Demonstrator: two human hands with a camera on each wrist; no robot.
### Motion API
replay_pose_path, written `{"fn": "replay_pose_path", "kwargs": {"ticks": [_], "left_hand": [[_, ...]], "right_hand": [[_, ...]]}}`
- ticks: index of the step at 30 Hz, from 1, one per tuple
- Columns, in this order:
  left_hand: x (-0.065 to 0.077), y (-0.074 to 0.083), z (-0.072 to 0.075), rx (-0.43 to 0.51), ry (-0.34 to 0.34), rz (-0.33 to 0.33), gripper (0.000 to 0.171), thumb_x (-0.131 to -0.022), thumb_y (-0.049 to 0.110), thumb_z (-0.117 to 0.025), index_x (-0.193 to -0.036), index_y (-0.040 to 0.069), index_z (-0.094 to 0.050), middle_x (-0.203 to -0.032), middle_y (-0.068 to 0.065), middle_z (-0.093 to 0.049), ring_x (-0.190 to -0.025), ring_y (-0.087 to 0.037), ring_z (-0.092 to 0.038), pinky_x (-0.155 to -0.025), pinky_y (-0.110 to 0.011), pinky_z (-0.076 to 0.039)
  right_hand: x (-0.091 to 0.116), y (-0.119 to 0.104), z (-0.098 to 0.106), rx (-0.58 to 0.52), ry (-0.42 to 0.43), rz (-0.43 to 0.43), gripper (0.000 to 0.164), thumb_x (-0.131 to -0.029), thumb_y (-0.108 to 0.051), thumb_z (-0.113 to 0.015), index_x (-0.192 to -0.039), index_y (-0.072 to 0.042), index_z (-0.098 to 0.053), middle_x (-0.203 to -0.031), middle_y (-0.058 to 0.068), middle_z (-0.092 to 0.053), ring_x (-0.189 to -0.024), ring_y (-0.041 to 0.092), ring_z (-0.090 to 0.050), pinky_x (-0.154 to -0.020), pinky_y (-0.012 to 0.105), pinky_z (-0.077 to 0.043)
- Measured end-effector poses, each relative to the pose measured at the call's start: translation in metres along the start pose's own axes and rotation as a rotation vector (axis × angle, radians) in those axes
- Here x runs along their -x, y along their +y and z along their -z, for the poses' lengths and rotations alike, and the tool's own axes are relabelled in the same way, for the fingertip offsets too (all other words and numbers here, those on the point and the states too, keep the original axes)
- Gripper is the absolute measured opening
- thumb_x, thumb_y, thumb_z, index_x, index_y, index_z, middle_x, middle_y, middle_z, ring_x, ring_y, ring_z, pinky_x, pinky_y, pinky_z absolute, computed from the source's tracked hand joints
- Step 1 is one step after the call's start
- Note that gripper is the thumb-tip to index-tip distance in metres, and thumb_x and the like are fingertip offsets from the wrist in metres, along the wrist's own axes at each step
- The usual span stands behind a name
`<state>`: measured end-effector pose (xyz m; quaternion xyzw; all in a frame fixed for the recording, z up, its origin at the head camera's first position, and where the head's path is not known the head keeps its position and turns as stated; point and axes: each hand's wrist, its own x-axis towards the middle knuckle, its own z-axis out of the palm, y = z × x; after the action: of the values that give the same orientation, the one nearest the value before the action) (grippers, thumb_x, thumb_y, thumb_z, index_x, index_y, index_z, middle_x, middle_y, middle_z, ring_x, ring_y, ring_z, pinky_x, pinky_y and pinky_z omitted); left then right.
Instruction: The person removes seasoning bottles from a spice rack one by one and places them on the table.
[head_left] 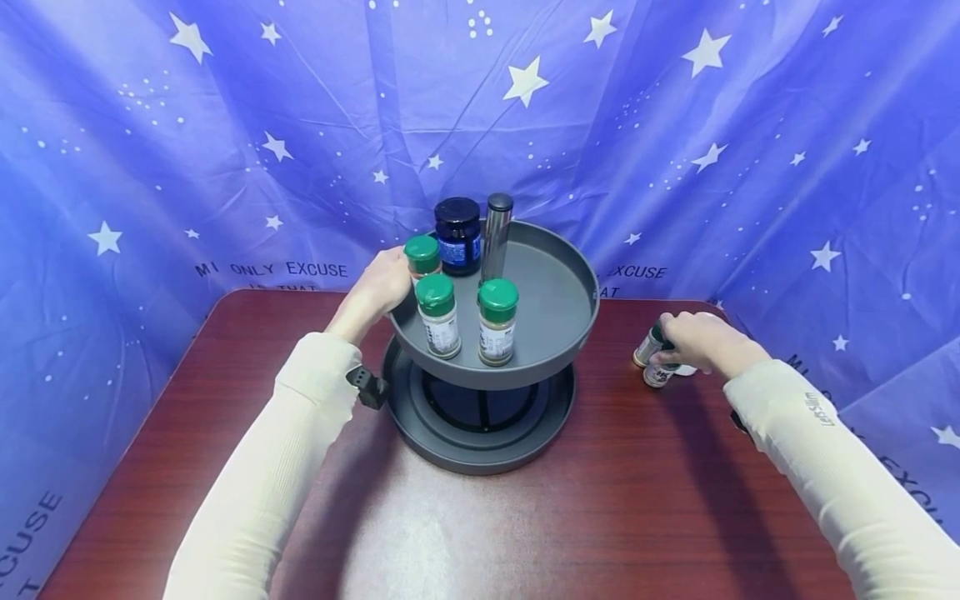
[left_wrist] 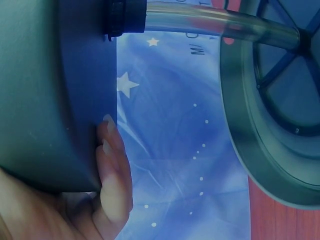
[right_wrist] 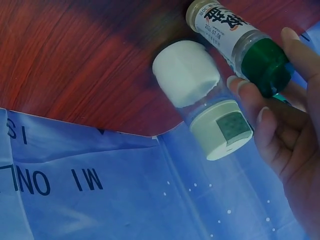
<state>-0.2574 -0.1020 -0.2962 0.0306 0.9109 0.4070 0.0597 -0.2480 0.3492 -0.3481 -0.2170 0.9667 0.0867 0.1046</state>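
At the left rim of the grey two-tier turntable's upper tray [head_left: 551,308], my left hand [head_left: 384,282] holds the edge. In the left wrist view, its fingers [left_wrist: 114,190] curl under the tray. On the table to the right, my right hand [head_left: 701,337] pinches the green cap of a spice jar [right_wrist: 225,30] with a white label. Beside it stands a clear jar with a white lid and white contents [right_wrist: 185,75]. Another green-capped jar [head_left: 642,352] is partly hidden by the right hand.
The upper tray carries several green-capped spice jars [head_left: 497,333], a dark blue jar [head_left: 457,242] and an upright steel cylinder with a black top [head_left: 496,237]. Below is the turntable's lower tray [head_left: 480,458], on a red-brown wooden table [head_left: 600,517]. Blue star-printed curtains [head_left: 480,100] surround the table.
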Motion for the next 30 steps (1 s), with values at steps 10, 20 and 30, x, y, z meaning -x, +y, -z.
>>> {"fn": "replay_pose_path", "kwargs": {"ticks": [10,20,30], "left_hand": [[-0.002,0.000,-0.001,-0.006,0.007,-0.014,0.052,-0.105,0.038,-0.024,-0.139,0.011,-0.053,-0.149,-0.011,-0.049,-0.136,-0.028,-0.047,-0.109,-0.048,-0.042],[-0.002,0.001,-0.001,-0.002,0.001,-0.007,0.051,-0.105,0.040,-0.027,-0.139,0.012,-0.052,-0.148,-0.010,-0.049,-0.137,-0.028,-0.046,-0.110,-0.048,-0.041],[-0.002,0.001,-0.002,-0.017,0.006,-0.007,0.050,-0.104,0.039,-0.029,-0.136,0.010,-0.054,-0.145,-0.011,-0.051,-0.133,-0.028,-0.048,-0.108,-0.048,-0.042]], "right_hand": [[0.003,0.002,-0.003,-0.023,0.052,0.001,0.046,-0.088,-0.035,-0.072,-0.088,0.002,-0.045,-0.065,0.013,-0.059,-0.046,0.023,-0.055,-0.052,0.044,-0.051],[0.003,0.005,-0.005,-0.062,0.051,-0.050,0.047,-0.087,-0.036,-0.073,-0.089,0.002,-0.045,-0.068,0.015,-0.059,-0.056,0.028,-0.060,-0.054,0.046,-0.050],[0.003,0.005,0.005,-0.067,0.035,-0.042,0.039,-0.088,-0.035,-0.072,-0.088,0.000,-0.054,-0.070,0.008,-0.059,-0.062,0.022,-0.056,-0.055,0.043,-0.048]]}}
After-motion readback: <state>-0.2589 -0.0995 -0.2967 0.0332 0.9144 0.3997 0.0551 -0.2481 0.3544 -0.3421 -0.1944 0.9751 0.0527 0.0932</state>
